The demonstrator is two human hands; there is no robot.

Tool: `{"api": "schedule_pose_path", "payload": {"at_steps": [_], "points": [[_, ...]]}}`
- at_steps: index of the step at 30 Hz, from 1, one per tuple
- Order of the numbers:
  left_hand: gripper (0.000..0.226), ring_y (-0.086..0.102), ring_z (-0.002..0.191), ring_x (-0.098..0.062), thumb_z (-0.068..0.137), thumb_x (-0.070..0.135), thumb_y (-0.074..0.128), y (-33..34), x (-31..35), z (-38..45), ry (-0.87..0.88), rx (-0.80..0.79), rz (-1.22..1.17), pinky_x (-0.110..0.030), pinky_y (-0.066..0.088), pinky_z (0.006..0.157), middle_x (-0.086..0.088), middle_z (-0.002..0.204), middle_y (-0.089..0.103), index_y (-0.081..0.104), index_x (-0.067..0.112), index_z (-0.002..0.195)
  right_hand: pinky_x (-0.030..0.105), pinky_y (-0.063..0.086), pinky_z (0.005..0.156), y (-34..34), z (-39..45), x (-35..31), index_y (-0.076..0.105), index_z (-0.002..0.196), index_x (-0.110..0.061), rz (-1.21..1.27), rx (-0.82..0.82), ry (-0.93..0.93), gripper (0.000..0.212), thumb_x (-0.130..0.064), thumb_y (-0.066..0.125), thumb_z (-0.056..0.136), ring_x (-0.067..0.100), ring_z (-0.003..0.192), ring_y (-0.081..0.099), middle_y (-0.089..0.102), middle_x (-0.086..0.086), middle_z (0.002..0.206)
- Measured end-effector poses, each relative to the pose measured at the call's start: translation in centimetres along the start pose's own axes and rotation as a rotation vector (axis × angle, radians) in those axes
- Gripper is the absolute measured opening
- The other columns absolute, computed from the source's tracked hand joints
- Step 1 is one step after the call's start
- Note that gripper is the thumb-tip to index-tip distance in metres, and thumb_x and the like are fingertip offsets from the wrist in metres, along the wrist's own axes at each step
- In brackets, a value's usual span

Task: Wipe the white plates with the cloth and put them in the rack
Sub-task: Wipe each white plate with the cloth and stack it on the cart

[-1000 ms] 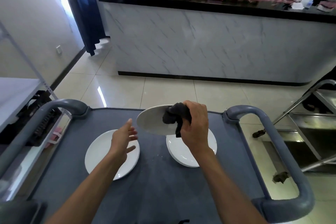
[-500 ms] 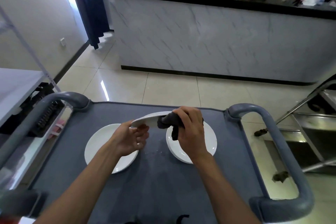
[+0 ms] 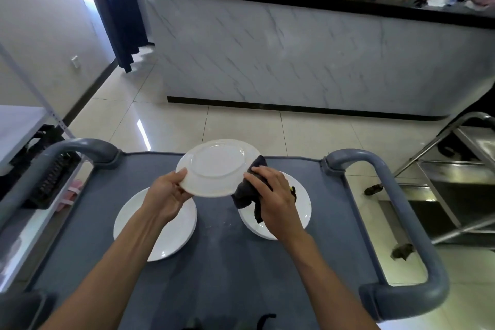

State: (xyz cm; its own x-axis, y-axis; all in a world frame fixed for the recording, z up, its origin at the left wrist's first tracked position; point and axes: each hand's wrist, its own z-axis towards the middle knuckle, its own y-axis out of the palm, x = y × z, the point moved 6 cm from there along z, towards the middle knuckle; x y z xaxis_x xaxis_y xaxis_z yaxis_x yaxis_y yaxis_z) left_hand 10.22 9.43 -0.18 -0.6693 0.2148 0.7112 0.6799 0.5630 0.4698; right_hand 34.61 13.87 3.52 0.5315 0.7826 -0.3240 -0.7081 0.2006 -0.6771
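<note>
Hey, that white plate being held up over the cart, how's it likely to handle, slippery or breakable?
The raised plate looks glossy and rigid, so probably slick at the rim, where the left hand pinches it. It is likely ceramic, breakable if dropped. The right hand presses the dark cloth to its edge, probably adding grip.

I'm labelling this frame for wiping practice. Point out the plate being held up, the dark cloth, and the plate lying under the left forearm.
held plate [image 3: 217,167]: head view, centre of its underside.
dark cloth [image 3: 245,191]: head view, bunched part beside the plate's rim.
left plate [image 3: 175,233]: head view, bare right part.
</note>
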Motion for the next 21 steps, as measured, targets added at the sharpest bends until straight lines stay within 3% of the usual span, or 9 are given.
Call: {"api": "schedule_pose_path", "payload": {"at_steps": [4, 7, 12, 17, 21], "points": [[0.018, 0.066, 0.093, -0.024, 0.102, 0.007, 0.048, 0.0, 1.3, -0.3, 0.105, 0.009, 0.043, -0.038, 0.063, 0.068, -0.010, 0.107, 0.068, 0.062, 0.004, 0.114, 0.047, 0.047, 0.097, 0.4, -0.2, -0.1, 0.063, 0.134, -0.014, 0.022, -0.011, 0.006, 0.055, 0.012, 0.064, 0.086, 0.028, 0.123, 0.056, 0.057, 0.006, 0.136], [0.019, 0.065, 0.086, -0.025, 0.101, 0.005, 0.050, 0.1, 2.0, -0.6, 0.177, 0.027, 0.102, -0.045, 0.061, 0.072, -0.007, 0.102, 0.068, 0.062, 0.010, 0.115, 0.046, 0.048, 0.096, 0.4, 0.0, -0.6, 0.058, 0.137, -0.017, 0.074, -0.018, 0.030, 0.047, 0.000, 0.054, 0.093, 0.027, 0.119, 0.056, 0.058, 0.006, 0.135], [0.019, 0.063, 0.072, -0.028, 0.098, 0.005, 0.056, 0.7, 1.8, -1.3, 0.262, 0.046, 0.237, -0.043, 0.059, 0.058, -0.007, 0.093, 0.068, 0.061, 0.014, 0.114, 0.041, 0.046, 0.103, 0.7, 1.3, -1.8, 0.055, 0.141, -0.016, 0.179, -0.034, 0.093, 0.047, -0.004, 0.052, 0.095, 0.025, 0.123, 0.054, 0.056, 0.006, 0.137], [0.020, 0.068, 0.069, -0.027, 0.097, 0.005, 0.060, 2.0, 1.2, -2.7, 0.355, -0.026, 0.446, -0.041, 0.058, 0.053, -0.011, 0.086, 0.074, 0.068, 0.013, 0.114, 0.021, 0.034, 0.112, 1.5, 2.4, -2.1, 0.052, 0.144, -0.021, 0.367, -0.090, 0.325, 0.055, 0.001, 0.056, 0.094, 0.011, 0.133, 0.046, 0.051, -0.007, 0.145], [0.019, 0.071, 0.065, -0.020, 0.097, 0.003, 0.059, 3.5, 0.4, -4.0, 0.371, -0.084, 0.529, -0.035, 0.057, 0.050, -0.006, 0.080, 0.076, 0.069, 0.013, 0.109, 0.015, 0.034, 0.108, 1.0, 3.6, -1.7, 0.052, 0.142, -0.023, 0.451, -0.002, 0.465, 0.056, 0.001, 0.061, 0.092, 0.005, 0.128, 0.048, 0.055, -0.011, 0.139]]}}
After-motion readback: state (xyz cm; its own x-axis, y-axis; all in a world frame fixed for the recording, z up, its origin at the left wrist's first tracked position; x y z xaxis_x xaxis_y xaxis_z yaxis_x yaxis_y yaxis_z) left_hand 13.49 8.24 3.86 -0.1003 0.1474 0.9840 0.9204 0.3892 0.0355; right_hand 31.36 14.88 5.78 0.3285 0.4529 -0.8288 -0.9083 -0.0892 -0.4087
